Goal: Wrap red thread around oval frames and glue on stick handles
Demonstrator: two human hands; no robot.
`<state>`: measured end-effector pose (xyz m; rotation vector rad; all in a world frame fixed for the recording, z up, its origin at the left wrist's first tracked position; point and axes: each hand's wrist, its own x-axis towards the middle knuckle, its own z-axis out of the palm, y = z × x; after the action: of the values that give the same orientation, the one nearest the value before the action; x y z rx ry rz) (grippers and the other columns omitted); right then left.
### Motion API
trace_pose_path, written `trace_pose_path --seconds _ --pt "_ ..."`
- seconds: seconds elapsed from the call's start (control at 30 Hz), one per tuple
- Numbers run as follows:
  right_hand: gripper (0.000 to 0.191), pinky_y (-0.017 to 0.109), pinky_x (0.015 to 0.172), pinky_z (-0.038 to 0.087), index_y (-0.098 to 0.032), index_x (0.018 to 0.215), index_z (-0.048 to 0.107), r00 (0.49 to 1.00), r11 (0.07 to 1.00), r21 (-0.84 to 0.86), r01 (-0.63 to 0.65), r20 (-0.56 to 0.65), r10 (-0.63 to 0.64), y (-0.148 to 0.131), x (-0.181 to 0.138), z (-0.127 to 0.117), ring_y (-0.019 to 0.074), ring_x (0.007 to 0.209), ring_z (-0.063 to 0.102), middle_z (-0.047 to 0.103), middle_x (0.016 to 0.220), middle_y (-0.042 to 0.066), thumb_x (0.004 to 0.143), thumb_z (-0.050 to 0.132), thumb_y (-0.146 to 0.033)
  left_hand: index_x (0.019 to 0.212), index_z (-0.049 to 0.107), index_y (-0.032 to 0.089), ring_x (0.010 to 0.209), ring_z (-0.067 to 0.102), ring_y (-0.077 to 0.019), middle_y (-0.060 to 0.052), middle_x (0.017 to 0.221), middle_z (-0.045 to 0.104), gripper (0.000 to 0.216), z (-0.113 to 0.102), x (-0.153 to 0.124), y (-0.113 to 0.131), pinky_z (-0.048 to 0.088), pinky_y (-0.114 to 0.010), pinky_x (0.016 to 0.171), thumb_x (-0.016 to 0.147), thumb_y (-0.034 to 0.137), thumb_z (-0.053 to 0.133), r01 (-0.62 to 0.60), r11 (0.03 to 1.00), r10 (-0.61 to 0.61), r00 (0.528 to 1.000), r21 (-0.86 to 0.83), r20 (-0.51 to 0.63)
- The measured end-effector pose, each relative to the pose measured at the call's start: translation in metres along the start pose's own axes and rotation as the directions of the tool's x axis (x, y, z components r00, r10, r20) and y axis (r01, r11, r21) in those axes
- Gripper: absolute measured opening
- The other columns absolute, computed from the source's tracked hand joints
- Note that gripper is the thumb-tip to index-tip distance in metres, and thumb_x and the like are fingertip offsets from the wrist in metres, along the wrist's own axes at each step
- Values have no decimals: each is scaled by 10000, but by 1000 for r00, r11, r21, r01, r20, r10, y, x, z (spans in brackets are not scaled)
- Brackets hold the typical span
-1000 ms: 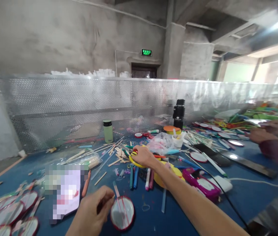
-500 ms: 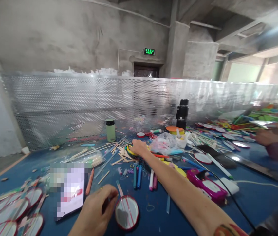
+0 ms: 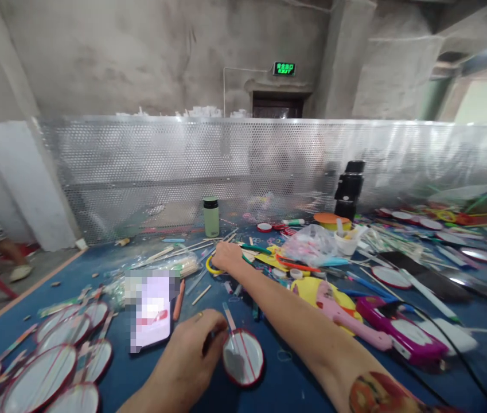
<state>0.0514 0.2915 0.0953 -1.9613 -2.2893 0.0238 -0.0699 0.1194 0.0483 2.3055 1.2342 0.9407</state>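
My right hand (image 3: 226, 256) reaches far over the table, its fingers closed around a yellow loop (image 3: 211, 267) that looks like the handle of scissors; thin grey tips show beyond the knuckles. Part of this tool is hidden by the hand. Near the front edge, my left hand (image 3: 198, 350) is curled, thumb and forefinger close together; anything in the pinch is hidden. Just right of it lies a round white disc (image 3: 243, 358) with a red rim and a flat translucent stick (image 3: 228, 316) projecting from its top.
Several similar red-rimmed discs (image 3: 39, 378) overlap at the left, near a phone (image 3: 151, 321). A green bottle (image 3: 211, 218) and black flask (image 3: 349, 192) stand behind. A pink glue gun (image 3: 333, 312), purple device (image 3: 398, 332) and cable lie right. A perforated metal screen (image 3: 161, 160) backs the table.
The view has turned right-to-left, so table items sit further right. My right hand has drawn the yellow-handled tool left, off the pile of sticks. My left hand stays curled beside the disc.
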Motion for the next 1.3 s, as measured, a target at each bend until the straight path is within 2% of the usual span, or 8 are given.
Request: trace_pose_path --seconds 0.27,0.4,0.5,0.63,0.8,0.9,1.0,1.3 --pt "297 390 908 496 -126 1134 656 991 990 -55 127 -27 -128 1 -30 -21 276 1092 630 661 1164 172 934 600 -338 864 667 212 731 628 -172 -29 800 694 181 0 2 0 433 -245 678 910 200 492 41 996 -43 999 -84 -24" --pt "360 357 884 462 -162 1145 665 979 984 -37 175 -102 -178 6 -78 -44 297 1123 624 693 1143 166 961 498 -422 813 657 204 598 565 -155 5 664 636 170 -8 3 -1 389 -232 573 893 244 512 172 978 -177 983 -117 -37" --pt "334 315 756 451 -181 1010 702 929 948 3 317 -205 -310 19 -127 -57 262 911 685 741 926 111 952 491 -434 765 628 193 541 502 -135 19 626 596 194 -15 4 1 357 -230 558 892 293 520 207 973 -214 975 -99 -59" --pt "300 290 684 409 -200 954 725 909 922 109 372 -245 -338 49 -172 -50 221 771 674 732 799 70 936 532 -429 720 590 197 546 510 -137 12 629 599 240 -16 5 3 339 -230 560 909 297 479 199 978 -201 979 -63 -38" --pt "249 285 711 414 -200 999 727 912 915 207 346 -301 -277 70 -167 -16 204 794 677 742 844 60 953 514 -320 736 571 208 632 577 -176 -12 664 632 241 -10 6 -5 356 -250 600 920 266 426 239 970 -240 970 42 22" --pt "244 292 714 414 -179 943 717 927 922 172 348 -208 -311 68 -160 -3 222 834 685 744 884 78 960 498 -284 748 560 215 674 592 -187 -17 693 638 272 -6 4 -15 374 -265 633 942 286 382 265 960 -271 961 93 59" --pt "234 287 665 395 -174 887 696 925 919 129 372 -137 -355 65 -161 -1 211 771 685 736 863 69 963 485 -242 745 534 220 669 580 -180 -12 697 622 282 -1 0 -21 379 -266 634 946 302 354 274 954 -287 952 119 111" --pt "217 299 567 330 -188 877 672 921 941 118 316 -276 -275 81 -164 -13 208 677 660 716 805 59 963 485 -254 735 468 231 591 540 -179 -9 634 561 250 1 -3 -13 359 -267 570 909 294 301 357 891 -410 898 282 159"
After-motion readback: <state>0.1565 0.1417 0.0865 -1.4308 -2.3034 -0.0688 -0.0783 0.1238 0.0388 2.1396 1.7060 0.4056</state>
